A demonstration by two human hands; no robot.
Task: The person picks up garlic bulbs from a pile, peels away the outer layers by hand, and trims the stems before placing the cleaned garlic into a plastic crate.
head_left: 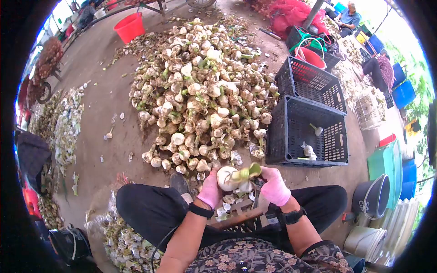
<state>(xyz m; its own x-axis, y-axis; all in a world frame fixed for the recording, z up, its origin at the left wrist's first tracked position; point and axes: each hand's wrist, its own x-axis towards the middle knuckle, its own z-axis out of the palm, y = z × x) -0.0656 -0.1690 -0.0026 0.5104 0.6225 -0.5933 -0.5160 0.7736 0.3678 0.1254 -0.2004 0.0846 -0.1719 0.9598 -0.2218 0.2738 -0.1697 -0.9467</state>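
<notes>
My left hand (210, 191), in a pink glove, grips a white garlic bulb (227, 178) just above my lap. From the bulb a green stem (249, 171) points to the right, slightly blurred. At the leafy end of that stem are the closed fingers of my right hand (276, 187), also gloved in pink. Loose white garlic skins (224, 211) lie below the hands, between my legs. A big heap of untrimmed garlic bulbs (205, 100) covers the ground straight ahead.
On the right stand two black crates (339, 136); the nearer contains a few cleaned bulbs (309, 152). A red bucket (129, 28) sits behind the heap. Peelings (68, 127) are strewn at left. Near my right knee is a dark bucket (371, 195). Other people (349, 20) sit at the far right.
</notes>
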